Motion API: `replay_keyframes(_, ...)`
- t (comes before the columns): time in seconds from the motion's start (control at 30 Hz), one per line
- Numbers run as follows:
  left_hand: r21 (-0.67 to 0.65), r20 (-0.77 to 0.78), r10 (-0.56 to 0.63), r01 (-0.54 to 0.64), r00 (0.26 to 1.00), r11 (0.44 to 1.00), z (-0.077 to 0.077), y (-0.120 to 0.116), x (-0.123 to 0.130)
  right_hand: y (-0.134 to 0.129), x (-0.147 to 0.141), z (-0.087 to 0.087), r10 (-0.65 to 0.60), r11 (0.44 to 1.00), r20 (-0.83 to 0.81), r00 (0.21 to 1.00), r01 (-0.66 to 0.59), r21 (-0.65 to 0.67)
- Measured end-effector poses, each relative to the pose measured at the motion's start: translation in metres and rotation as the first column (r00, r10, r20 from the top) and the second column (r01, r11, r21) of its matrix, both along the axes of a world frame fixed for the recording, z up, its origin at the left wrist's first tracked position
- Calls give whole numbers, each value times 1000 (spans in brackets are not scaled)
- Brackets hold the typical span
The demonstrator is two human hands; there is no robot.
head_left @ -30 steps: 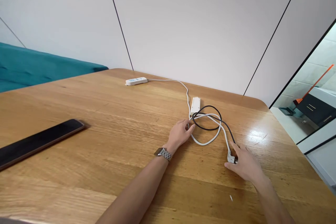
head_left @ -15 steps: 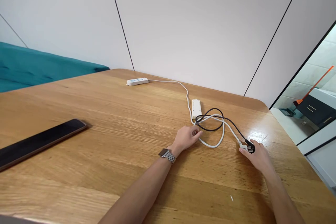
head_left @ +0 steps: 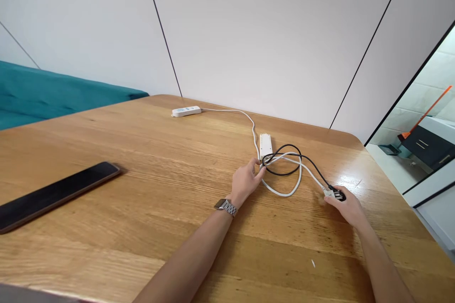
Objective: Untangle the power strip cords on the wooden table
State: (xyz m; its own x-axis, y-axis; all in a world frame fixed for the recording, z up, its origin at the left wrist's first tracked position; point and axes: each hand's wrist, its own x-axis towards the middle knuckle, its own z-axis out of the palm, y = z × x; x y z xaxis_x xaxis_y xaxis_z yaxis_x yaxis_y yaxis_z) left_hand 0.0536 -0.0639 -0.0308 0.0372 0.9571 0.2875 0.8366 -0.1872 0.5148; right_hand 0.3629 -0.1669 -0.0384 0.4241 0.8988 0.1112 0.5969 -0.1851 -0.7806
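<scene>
Soft, bright light covers the pale wall and the wooden table, leaving a white glare patch on the right side, just beyond the right hand, and soft shadows near both forearms. Wide-angle distortion stretches the dark phone at the left; fine detail on the plugs is indistinct.
</scene>
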Motion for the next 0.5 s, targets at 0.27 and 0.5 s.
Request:
replay_keyframes(0.27,-18,-13,-2,2,1000,1000,-2,2,0,11,-16,-9,-155,865,-487,860,356,355)
replay_keyframes(0.5,51,22,-51,50,998,997,-3,0,1,10,-26,-9,-153,738,-377,914,359,572)
